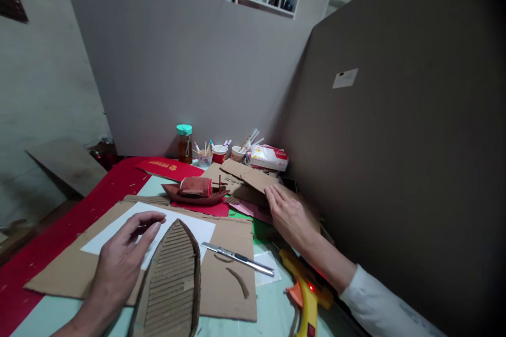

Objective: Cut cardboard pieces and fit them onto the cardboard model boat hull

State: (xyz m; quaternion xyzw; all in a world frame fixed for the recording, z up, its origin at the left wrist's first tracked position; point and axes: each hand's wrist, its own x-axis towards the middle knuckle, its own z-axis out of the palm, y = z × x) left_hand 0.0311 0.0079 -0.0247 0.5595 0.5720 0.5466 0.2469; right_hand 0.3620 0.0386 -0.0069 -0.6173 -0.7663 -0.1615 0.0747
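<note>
My left hand hovers over a white paper sheet with its fingers curved, thumb and index fingertips apart and nothing between them. Just right of it lies a cardboard boat hull, its floor covered in ridged strips, bow pointing away from me. My right hand reaches to the pile at the back right. Its fingers lie over the edge of a cardboard sheet, which looks raised; the thumb is hidden. A silver utility knife rests on a larger cardboard sheet, near a curved cardboard offcut.
Behind the hull stands a brown model boat with a canopy. A yellow glue gun, red light on, lies beneath my right forearm. Along the back are a bottle, paper cups of sticks and pens, and a tissue pack. Grey partitions enclose the table.
</note>
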